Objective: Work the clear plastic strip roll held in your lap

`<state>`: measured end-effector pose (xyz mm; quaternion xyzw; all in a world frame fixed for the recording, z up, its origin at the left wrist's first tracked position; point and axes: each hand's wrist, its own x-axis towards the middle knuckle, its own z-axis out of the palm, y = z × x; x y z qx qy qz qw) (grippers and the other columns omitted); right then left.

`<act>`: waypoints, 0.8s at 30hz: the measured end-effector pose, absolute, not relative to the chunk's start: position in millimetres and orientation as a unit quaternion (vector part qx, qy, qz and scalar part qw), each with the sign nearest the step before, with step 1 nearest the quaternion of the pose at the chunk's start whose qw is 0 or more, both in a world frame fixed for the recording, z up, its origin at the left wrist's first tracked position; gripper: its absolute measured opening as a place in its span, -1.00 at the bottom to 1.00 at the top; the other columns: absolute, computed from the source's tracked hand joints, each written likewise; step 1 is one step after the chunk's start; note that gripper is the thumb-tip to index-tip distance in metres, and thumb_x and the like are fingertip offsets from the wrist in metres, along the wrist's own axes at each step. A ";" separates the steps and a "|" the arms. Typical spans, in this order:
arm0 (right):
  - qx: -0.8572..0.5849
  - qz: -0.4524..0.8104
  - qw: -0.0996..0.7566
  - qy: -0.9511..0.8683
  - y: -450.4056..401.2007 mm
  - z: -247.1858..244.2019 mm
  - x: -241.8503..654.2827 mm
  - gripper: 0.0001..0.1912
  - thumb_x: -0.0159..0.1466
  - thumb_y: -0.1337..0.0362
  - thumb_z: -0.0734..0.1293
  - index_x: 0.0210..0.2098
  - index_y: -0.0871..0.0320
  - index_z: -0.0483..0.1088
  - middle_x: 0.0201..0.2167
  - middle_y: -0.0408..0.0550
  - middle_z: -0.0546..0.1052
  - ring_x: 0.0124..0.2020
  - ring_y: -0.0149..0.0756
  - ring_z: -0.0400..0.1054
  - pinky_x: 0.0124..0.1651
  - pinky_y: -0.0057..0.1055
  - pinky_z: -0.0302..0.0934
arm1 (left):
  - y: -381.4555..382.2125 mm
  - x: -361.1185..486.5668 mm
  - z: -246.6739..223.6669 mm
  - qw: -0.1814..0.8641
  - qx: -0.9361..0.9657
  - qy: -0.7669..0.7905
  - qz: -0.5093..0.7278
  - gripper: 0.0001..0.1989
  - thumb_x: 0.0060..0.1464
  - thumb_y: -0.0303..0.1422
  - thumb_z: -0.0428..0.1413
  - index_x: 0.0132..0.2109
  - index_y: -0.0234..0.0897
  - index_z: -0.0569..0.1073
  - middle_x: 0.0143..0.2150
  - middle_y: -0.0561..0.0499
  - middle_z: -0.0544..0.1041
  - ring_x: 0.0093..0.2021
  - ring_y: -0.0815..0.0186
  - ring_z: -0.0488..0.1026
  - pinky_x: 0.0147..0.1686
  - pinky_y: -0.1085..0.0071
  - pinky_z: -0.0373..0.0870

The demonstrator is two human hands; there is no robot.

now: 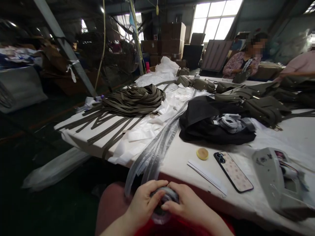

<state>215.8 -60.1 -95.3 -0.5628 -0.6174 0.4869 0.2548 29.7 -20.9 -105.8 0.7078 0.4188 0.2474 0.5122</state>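
Head view, one frame. I see both hands low in front of the table edge, over the lap. Left hand (144, 201) and right hand (185, 203) close around a small coiled roll of clear-wrapped strap (164, 200) — fingers curled and pressed on the roll from both sides, left thumb lying across its top. From the roll a bundle of wrapped straps (157, 147) runs up over the white table (295, 134) edge. On the table: a phone (233, 171) face down, a small round yellow disc (202, 153) just beside it, a black cloth (209, 121), a heap of olive straps (134, 98), olive bags (263, 108). Two other people sit at the far side.
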 end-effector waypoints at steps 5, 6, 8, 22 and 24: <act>-0.549 0.524 0.297 -0.579 -62.9 -113.3 216.5 -0.78 0.05 0.27 0.52 -0.33 0.18 0.48 -0.42 -0.22 0.53 -0.40 -0.36 0.31 -0.36 -0.49 0.10 | -28.2 37.5 -121.7 0.579 0.554 0.493 0.338 -0.63 0.16 -0.01 0.15 -0.15 -0.20 0.63 -0.16 -0.08 0.65 -0.14 0.15 0.55 -0.16 0.38 0.45; -0.538 0.548 0.301 -0.564 -63.7 -116.9 217.5 -0.76 0.03 0.27 0.52 -0.33 0.19 0.48 -0.42 -0.21 0.53 -0.40 -0.36 0.30 -0.36 -0.50 0.11 | -29.8 39.4 -124.5 0.599 0.523 0.503 0.338 -0.60 0.13 0.02 0.16 -0.16 -0.22 0.62 -0.18 -0.07 0.65 -0.17 0.16 0.54 -0.22 0.39 0.45; -0.512 0.599 0.309 -0.532 -65.2 -122.1 220.8 -0.77 0.05 0.26 0.50 -0.32 0.21 0.49 -0.42 -0.21 0.52 -0.40 -0.37 0.28 -0.35 -0.51 0.13 | -31.7 42.1 -127.4 0.633 0.481 0.508 0.331 -0.55 0.09 0.07 0.17 -0.17 -0.24 0.60 -0.19 -0.06 0.63 -0.23 0.18 0.52 -0.31 0.40 0.43; -0.492 0.624 0.272 -0.543 -68.9 -120.3 223.1 -0.81 0.06 0.24 0.49 -0.35 0.18 0.54 -0.46 -0.23 0.47 -0.40 -0.37 0.27 -0.35 -0.53 0.14 | -37.4 38.1 -125.1 0.506 0.707 0.438 0.229 -0.65 0.31 -0.12 -0.03 -0.20 -0.21 0.55 -0.24 -0.07 0.57 -0.21 0.22 0.51 -0.16 0.42 0.36; -0.478 0.634 0.293 -0.533 -69.0 -120.8 221.7 -0.76 0.09 0.16 0.48 -0.33 0.21 0.54 -0.43 -0.19 0.48 -0.38 -0.34 0.29 -0.30 -0.50 0.18 | -36.0 38.2 -131.3 0.529 0.657 0.467 0.266 -0.62 0.29 -0.05 -0.02 -0.18 -0.21 0.54 -0.23 -0.05 0.55 -0.32 0.28 0.48 -0.28 0.45 0.37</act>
